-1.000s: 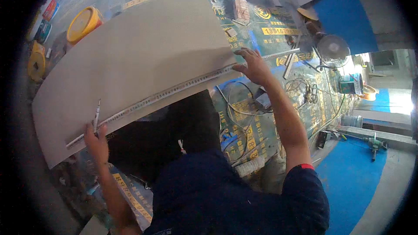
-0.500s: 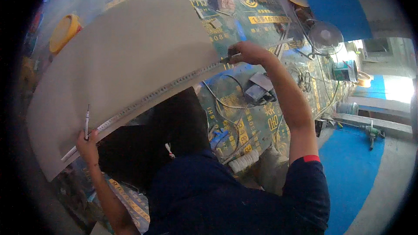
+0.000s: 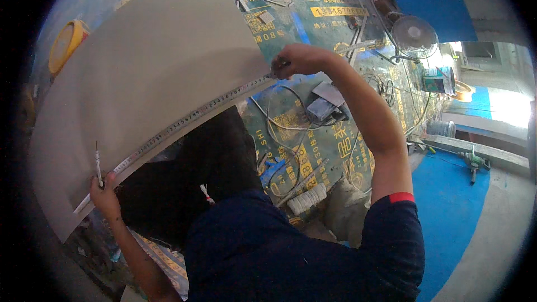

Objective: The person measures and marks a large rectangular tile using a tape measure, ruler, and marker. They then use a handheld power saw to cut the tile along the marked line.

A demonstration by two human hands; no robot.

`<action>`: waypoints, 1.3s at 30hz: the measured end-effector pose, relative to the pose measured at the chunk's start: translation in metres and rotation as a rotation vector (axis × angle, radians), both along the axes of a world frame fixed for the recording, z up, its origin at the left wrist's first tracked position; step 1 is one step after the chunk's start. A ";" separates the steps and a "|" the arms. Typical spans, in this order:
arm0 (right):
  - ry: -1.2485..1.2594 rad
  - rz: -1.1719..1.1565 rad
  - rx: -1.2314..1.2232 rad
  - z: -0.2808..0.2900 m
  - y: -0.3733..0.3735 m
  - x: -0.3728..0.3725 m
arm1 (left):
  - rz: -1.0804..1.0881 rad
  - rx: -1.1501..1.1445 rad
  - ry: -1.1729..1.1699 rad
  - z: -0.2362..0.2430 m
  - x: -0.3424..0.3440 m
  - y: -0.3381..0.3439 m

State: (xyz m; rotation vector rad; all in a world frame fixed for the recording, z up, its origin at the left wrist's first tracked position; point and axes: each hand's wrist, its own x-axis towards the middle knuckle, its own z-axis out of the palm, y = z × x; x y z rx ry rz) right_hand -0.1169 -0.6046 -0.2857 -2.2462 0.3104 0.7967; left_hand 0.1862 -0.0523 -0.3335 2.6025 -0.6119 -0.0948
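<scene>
A large grey-beige board [image 3: 151, 61] lies in front of me, with a silvery tape measure [image 3: 193, 117] stretched along its near edge. My left hand [image 3: 106, 197] is closed at the board's near left corner, gripping a slim white pen-like marker [image 3: 97, 161] that points up and away. Its fingers also press on the tape, whose pale end sticks out past the hand. At the board's right edge my right hand [image 3: 299, 59] is closed on the tape's other end. Its curled fingers hide most of what they hold there.
Green printed sheeting [image 3: 330, 156] covers the floor, with loose cables [image 3: 291, 128] and a grey box-like item [image 3: 324, 106] to the right. A fan [image 3: 414, 36], bucket [image 3: 439, 80] and green power drill [image 3: 474, 162] stand or lie farther right. A yellow round tub [image 3: 66, 47] sits left.
My right hand has moved slightly left and nearer the board's edge, its fingers now curled tighter around the tape end. The whole view has shifted a little; my left hand stays at its corner.
</scene>
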 end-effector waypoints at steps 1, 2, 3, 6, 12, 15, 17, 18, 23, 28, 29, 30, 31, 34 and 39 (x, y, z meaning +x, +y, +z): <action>0.009 -0.003 -0.002 0.000 0.000 0.000 | -0.004 0.021 -0.025 0.001 0.000 0.000; 0.019 -0.008 -0.006 0.001 -0.001 0.000 | 0.022 0.031 -0.017 0.001 -0.002 -0.002; 0.028 -0.012 -0.011 0.002 -0.001 -0.001 | 0.048 0.040 -0.009 0.001 -0.004 -0.004; 0.042 -0.036 0.006 0.003 0.000 -0.001 | 0.063 -0.057 0.134 0.004 -0.005 -0.006; 0.029 -0.017 0.013 0.001 0.000 0.000 | 0.064 -0.020 0.122 -0.004 0.001 0.004; 0.022 -0.096 0.057 0.001 0.001 -0.001 | 0.070 0.031 0.087 -0.001 -0.001 0.000; 0.026 -0.090 0.035 0.005 0.003 0.001 | 0.070 0.048 0.091 0.001 -0.002 -0.001; 0.027 -0.087 0.024 0.006 0.004 0.001 | 0.067 0.047 0.114 0.003 -0.002 -0.001; 0.003 -0.033 0.031 0.003 0.001 0.003 | 0.087 0.006 0.090 -0.001 -0.001 0.002; 0.023 -0.002 0.007 0.004 -0.002 0.005 | 0.072 -0.115 0.082 0.014 -0.012 -0.004; 0.027 -0.007 0.008 0.005 0.000 0.005 | 0.117 -0.104 0.044 0.014 -0.011 0.002; 0.031 -0.011 0.009 0.006 0.001 0.007 | 0.162 -0.093 0.006 0.014 -0.009 0.010; 0.029 -0.017 0.016 0.005 0.001 0.008 | 0.229 -0.046 -0.031 0.015 -0.010 0.018; 0.048 -0.048 0.035 0.001 -0.001 0.003 | 0.462 0.160 -0.114 0.025 -0.014 0.026; 0.069 -0.041 0.033 0.007 0.001 0.006 | 0.093 0.596 -0.365 0.010 0.014 0.158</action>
